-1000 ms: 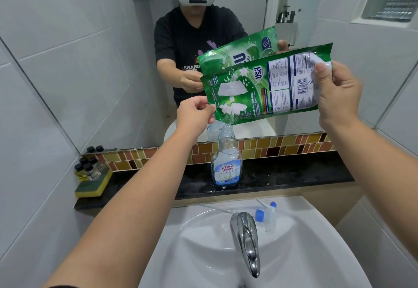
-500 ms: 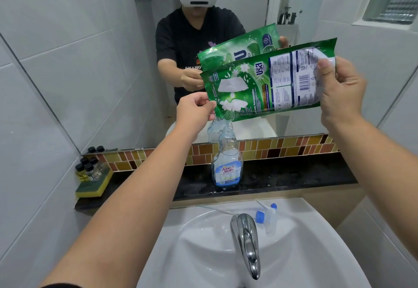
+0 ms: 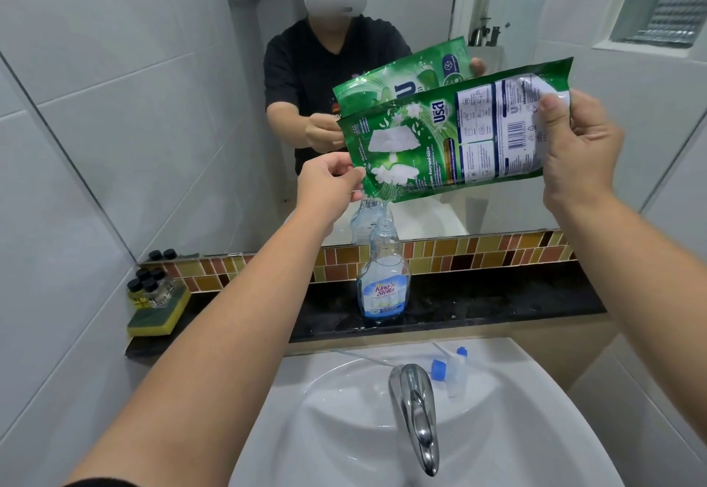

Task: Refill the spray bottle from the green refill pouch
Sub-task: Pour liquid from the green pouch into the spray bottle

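The green refill pouch (image 3: 451, 138) hangs tilted in the air, its lower left corner just above the open neck of the clear spray bottle (image 3: 383, 276). The bottle stands upright on the black ledge (image 3: 497, 299), capless, with a little blue liquid at its bottom. My left hand (image 3: 331, 182) pinches the pouch's lower left corner. My right hand (image 3: 574, 142) grips its raised right end. A thin clear stream seems to run from the corner into the neck. The bottle's spray head (image 3: 451, 370) with its tube lies on the sink rim.
A white sink (image 3: 363, 429) with a chrome tap (image 3: 417, 406) sits below the ledge. A yellow-green sponge (image 3: 158, 316) carrying several small black-capped bottles (image 3: 147, 287) rests at the ledge's left end. A mirror (image 3: 191, 85) behind shows a person and the pouch.
The pouch's right end has risen a little, so the pouch tilts more steeply toward the bottle. Both hands keep their hold and the bottle has not moved.
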